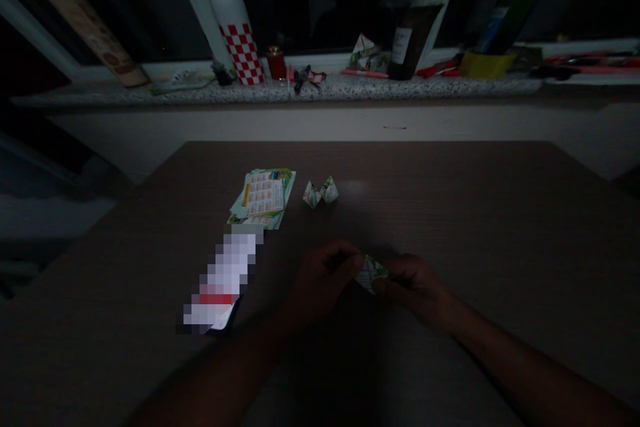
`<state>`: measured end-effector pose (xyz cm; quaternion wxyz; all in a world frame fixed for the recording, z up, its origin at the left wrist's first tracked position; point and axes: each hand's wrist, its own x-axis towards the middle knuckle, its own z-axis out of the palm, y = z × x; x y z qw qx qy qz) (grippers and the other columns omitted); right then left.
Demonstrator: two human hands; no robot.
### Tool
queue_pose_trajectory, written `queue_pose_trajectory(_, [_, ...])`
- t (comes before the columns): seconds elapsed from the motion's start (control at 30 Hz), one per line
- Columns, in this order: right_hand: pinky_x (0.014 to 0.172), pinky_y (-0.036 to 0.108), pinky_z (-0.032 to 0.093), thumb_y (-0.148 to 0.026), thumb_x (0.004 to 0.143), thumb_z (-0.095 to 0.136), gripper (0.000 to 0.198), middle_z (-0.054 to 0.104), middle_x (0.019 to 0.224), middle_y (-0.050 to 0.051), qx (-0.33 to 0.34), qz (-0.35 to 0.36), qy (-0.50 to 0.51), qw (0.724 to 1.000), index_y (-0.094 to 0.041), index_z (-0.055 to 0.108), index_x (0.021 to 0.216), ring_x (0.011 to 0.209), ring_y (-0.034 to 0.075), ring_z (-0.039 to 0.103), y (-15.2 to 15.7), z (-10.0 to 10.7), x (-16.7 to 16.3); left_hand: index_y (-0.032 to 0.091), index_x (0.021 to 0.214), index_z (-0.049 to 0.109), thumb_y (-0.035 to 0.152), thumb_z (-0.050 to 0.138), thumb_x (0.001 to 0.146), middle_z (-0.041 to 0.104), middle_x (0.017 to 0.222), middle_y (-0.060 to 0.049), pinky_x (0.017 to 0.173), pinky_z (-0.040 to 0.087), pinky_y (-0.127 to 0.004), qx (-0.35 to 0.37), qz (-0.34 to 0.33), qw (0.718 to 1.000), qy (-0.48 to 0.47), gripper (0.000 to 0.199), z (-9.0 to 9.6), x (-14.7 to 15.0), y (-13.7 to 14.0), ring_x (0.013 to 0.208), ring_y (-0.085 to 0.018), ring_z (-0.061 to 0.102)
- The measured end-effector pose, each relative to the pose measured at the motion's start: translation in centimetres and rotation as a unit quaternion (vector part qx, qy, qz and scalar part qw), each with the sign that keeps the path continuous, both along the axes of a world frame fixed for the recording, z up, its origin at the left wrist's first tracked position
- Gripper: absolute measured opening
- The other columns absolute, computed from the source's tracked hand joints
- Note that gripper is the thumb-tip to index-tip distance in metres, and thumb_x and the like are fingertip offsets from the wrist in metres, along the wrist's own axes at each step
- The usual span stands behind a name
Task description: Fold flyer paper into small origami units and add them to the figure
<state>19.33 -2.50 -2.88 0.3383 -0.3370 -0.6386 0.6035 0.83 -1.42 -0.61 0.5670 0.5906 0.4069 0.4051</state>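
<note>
A small folded paper (370, 271), green and white with print on it, is pinched between both hands above the table. My left hand (327, 275) grips its left corner with thumb and fingers. On the other side, my right hand (413, 283) holds the right edge, fingers closed. Two joined folded paper pieces (321, 193) stand on the table beyond my left hand. To their left lies a stack of printed papers (263, 195) in green, white and orange. The dim light hides the finer folds.
A phone (223, 280) with a blurred screen lies left of my hands on the wooden table (475, 213). Along the stone windowsill (320, 88) stand a red-checked white bottle (235, 27), a dark labelled cup (405, 43), a tall patterned cylinder (85, 23) and a green bottle (517, 0).
</note>
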Motion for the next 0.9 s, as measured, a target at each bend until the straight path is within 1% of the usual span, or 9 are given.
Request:
queue_pose_trajectory(0.1, [0.046, 0.022, 0.029, -0.041, 0.087, 0.054, 0.036, 0.041, 0.055, -0.004, 0.014, -0.011, -0.012, 1.0, -0.016, 0.052, 0.061, 0.05, 0.009, 0.036, 0.05, 0.24, -0.04, 0.014, 0.076, 0.06, 0.03, 0.059, 0.082, 0.054, 0.067, 0.002, 0.059, 0.039, -0.021, 0.001, 0.004, 1.0, 0.007, 0.017, -0.11, -0.07, 0.02, 0.062, -0.011, 0.049])
queue_pose_trajectory(0.23, [0.053, 0.022, 0.035, -0.04, 0.089, 0.052, 0.03, 0.049, 0.062, -0.001, 0.055, -0.058, -0.031, 0.996, -0.016, 0.058, 0.07, 0.057, 0.011, 0.044, 0.29, 0.63, -0.18, 0.014, 0.074, 0.059, 0.026, 0.059, 0.081, 0.055, 0.066, 0.002, 0.06, 0.039, -0.022, 0.004, -0.014, 0.999, 0.038, 0.015, -0.21, 0.0, -0.02, 0.063, -0.011, 0.05])
queue_pose_trajectory(0.3, [0.053, 0.022, 0.037, -0.041, 0.089, 0.052, 0.031, 0.049, 0.061, -0.001, 0.067, -0.075, -0.034, 0.994, -0.016, 0.057, 0.07, 0.057, 0.011, 0.044, 0.39, 0.61, -0.19, 0.014, 0.073, 0.059, 0.024, 0.058, 0.081, 0.054, 0.065, 0.002, 0.059, 0.038, -0.021, 0.005, -0.02, 0.998, 0.055, 0.013, -0.14, 0.09, -0.09, 0.063, -0.01, 0.049])
queue_pose_trajectory(0.47, [0.051, 0.021, 0.035, -0.038, 0.089, 0.052, 0.03, 0.046, 0.058, -0.003, 0.074, -0.068, -0.037, 0.994, -0.017, 0.056, 0.068, 0.054, 0.01, 0.041, 0.4, 0.3, -0.11, 0.014, 0.077, 0.06, 0.024, 0.059, 0.08, 0.056, 0.068, 0.002, 0.062, 0.04, -0.022, -0.002, -0.031, 0.997, 0.069, 0.011, 0.16, 0.23, -0.32, 0.065, -0.011, 0.051])
queue_pose_trajectory(0.57, [0.051, 0.021, 0.035, -0.035, 0.089, 0.052, 0.027, 0.046, 0.059, -0.003, 0.077, -0.065, -0.04, 0.994, -0.017, 0.056, 0.069, 0.053, 0.009, 0.041, 0.33, 0.34, -0.16, 0.014, 0.076, 0.06, 0.024, 0.059, 0.08, 0.055, 0.067, 0.002, 0.06, 0.039, -0.022, -0.004, -0.031, 0.997, 0.065, 0.011, 0.22, 0.28, -0.36, 0.064, -0.01, 0.051])
queue_pose_trajectory(0.9, [0.049, 0.022, 0.037, -0.038, 0.086, 0.053, 0.029, 0.049, 0.057, -0.002, 0.093, -0.103, -0.065, 0.988, -0.017, 0.059, 0.067, 0.053, 0.01, 0.044, 0.21, 0.48, -0.39, 0.014, 0.072, 0.059, 0.023, 0.06, 0.079, 0.054, 0.063, 0.003, 0.058, 0.038, -0.021, -0.007, -0.019, 0.998, 0.064, 0.011, -0.02, 0.29, -0.15, 0.061, -0.009, 0.049])
